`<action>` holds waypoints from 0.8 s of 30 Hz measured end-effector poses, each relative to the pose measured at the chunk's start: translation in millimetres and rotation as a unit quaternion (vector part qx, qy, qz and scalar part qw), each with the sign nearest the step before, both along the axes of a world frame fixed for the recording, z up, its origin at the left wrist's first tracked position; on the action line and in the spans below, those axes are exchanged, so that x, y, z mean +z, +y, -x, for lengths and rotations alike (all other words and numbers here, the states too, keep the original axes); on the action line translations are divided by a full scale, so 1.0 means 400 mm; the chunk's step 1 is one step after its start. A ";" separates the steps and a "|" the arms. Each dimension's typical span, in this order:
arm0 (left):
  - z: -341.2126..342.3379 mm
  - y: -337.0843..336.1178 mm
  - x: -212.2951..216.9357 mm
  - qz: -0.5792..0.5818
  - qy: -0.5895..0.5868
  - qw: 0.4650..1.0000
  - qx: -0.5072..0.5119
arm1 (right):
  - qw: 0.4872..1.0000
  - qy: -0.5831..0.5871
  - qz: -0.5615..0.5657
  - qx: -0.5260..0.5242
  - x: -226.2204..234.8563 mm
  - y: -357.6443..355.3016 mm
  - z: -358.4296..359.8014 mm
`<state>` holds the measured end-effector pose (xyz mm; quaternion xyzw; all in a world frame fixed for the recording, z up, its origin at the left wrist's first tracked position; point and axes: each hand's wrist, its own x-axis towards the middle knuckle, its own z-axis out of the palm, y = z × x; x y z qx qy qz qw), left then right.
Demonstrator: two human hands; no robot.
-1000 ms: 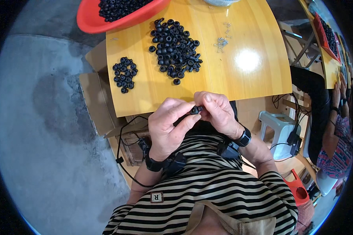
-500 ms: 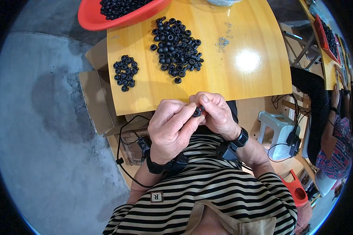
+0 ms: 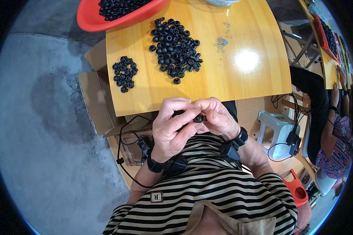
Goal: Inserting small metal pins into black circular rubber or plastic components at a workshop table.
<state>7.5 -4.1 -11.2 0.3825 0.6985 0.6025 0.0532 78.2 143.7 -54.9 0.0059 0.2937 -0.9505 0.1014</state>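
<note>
- I see my left hand (image 3: 172,127) and right hand (image 3: 217,117) pressed together just below the near edge of the wooden table (image 3: 259,78), at about six o'clock from the table's middle.
- Both hands are closed narrowly around one small black ring (image 3: 199,118); it sits pinched between the fingertips of the two hands, mostly hidden, with only a dark sliver showing.
- At twelve o'clock from my hands lies the large pile of black rings (image 3: 175,49), spread loosely on the tabletop, well apart from my fingers.
- At about ten o'clock sits a smaller cluster of black rings (image 3: 124,73), near the table's left edge.
- A red basin (image 3: 94,19) holding more black rings overhangs the far left corner, around eleven o'clock.
- A scatter of tiny silvery parts (image 3: 222,41) lies at one o'clock, just right of the large pile.
- Each wrist carries a black band, and dark cables run down toward a cardboard box (image 3: 96,103) at nine o'clock.
</note>
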 end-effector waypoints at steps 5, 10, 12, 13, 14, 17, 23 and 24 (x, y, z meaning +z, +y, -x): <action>-0.003 -0.003 -0.019 -0.006 -0.008 1.000 -0.007 | 0.999 -0.018 0.031 -0.002 0.001 -0.003 -0.005; 0.001 -0.009 -0.013 0.050 -0.024 0.998 -0.009 | 0.998 -0.045 0.034 0.013 -0.009 0.002 -0.008; 0.001 -0.009 -0.007 0.096 -0.032 0.995 -0.008 | 0.999 -0.042 0.001 0.006 -0.006 0.008 -0.004; 0.003 -0.009 -0.009 0.090 -0.011 0.996 -0.014 | 0.999 -0.041 -0.015 0.002 -0.005 0.010 -0.002; 0.008 -0.009 -0.012 0.085 0.010 0.996 -0.021 | 0.999 -0.045 -0.019 0.007 -0.002 0.011 -0.001; 0.013 -0.005 -0.019 0.070 0.031 0.997 -0.023 | 0.998 -0.057 -0.034 0.016 0.007 0.013 -0.003; 0.010 -0.008 -0.032 0.052 0.029 0.998 -0.026 | 0.995 -0.086 -0.035 0.027 0.016 0.003 -0.007; 0.010 -0.009 -0.036 0.053 0.031 0.998 -0.028 | 0.995 -0.091 -0.038 0.027 0.015 0.002 -0.008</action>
